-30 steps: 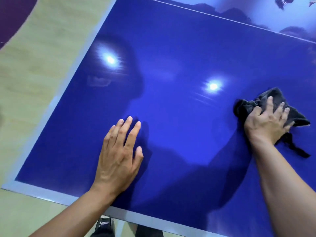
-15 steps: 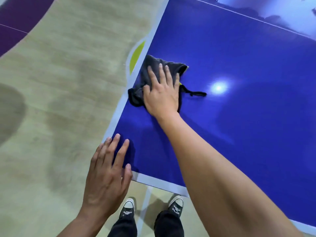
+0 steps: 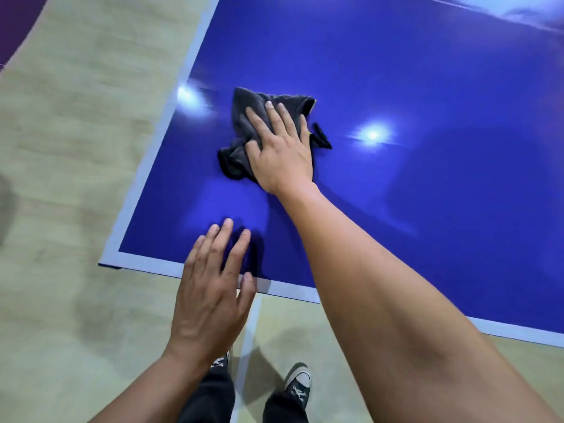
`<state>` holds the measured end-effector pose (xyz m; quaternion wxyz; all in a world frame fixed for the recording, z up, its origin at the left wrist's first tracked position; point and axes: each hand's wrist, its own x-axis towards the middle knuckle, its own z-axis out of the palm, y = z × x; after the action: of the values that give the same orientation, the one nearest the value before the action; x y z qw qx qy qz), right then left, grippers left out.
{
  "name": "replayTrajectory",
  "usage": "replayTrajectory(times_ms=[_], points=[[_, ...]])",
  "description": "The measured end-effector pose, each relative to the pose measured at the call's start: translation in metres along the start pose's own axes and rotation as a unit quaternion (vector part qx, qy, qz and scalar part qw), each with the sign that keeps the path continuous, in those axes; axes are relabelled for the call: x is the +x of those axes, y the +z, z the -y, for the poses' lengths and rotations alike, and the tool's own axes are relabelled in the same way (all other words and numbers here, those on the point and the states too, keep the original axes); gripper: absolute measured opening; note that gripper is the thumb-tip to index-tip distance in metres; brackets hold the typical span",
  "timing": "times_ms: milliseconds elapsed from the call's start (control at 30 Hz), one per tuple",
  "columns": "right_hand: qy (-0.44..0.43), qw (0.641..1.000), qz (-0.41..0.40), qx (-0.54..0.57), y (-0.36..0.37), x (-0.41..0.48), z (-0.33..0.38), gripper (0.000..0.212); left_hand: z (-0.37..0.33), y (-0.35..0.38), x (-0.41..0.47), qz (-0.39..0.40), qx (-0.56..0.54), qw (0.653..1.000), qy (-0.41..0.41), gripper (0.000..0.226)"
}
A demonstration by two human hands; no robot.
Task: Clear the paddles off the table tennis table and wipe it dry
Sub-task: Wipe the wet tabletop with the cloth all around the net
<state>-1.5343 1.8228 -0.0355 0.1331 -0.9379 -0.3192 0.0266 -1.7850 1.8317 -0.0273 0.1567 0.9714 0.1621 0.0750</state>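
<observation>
The landmark I steer by on my feed is the near-left corner point(image 3: 106, 261) of the blue table tennis table point(image 3: 412, 87), where its pale border point(image 3: 146, 166) turns. My right hand point(image 3: 280, 154) lies up the table from that corner and a little in from the left border. It is palm down, fingers straight and slightly fanned, pressing flat on a dark grey cloth point(image 3: 241, 117). The cloth is bunched and crumpled (a thin dark tail point(image 3: 322, 138) sticks out on the side away from the corner) and sits wholly on the blue, near the border. My left hand point(image 3: 210, 288) rests across the near edge just to the right of the corner, fingers straight and spread. Its fingertips point(image 3: 227, 224) are on the blue surface and the heel of the hand is off the table; it holds nothing. Two bright light reflections show on the glossy top: one point(image 3: 186, 94) between the cloth and the left border, the other point(image 3: 372, 135) farther from the corner than the cloth. Below the corner, off the table, I see pale wood floor point(image 3: 76, 178) and my two dark sneakers point(image 3: 297, 381), toes toward the table.
</observation>
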Motion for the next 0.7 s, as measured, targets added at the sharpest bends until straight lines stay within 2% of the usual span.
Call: replayTrajectory(times_ms=[300, 433, 567, 700], points=[[0.166, 0.984, -0.064, -0.018, -0.066, -0.110, -0.241, 0.057, -0.099, 0.042, -0.006, 0.007, 0.034, 0.999, 0.022, 0.056], [0.243, 0.967, -0.080, -0.011, -0.087, -0.164, -0.318, 0.058, -0.118, 0.059, -0.013, 0.004, 0.045, 0.999, 0.006, 0.055], [0.318, 0.944, -0.087, -0.007, -0.101, -0.203, -0.351, 0.057, -0.121, 0.062, -0.014, 0.001, 0.048, 0.999, 0.004, 0.055], [0.329, 0.941, -0.082, -0.009, -0.105, -0.207, -0.347, 0.063, -0.114, 0.056, -0.014, 0.002, 0.024, 0.999, 0.021, 0.054]])
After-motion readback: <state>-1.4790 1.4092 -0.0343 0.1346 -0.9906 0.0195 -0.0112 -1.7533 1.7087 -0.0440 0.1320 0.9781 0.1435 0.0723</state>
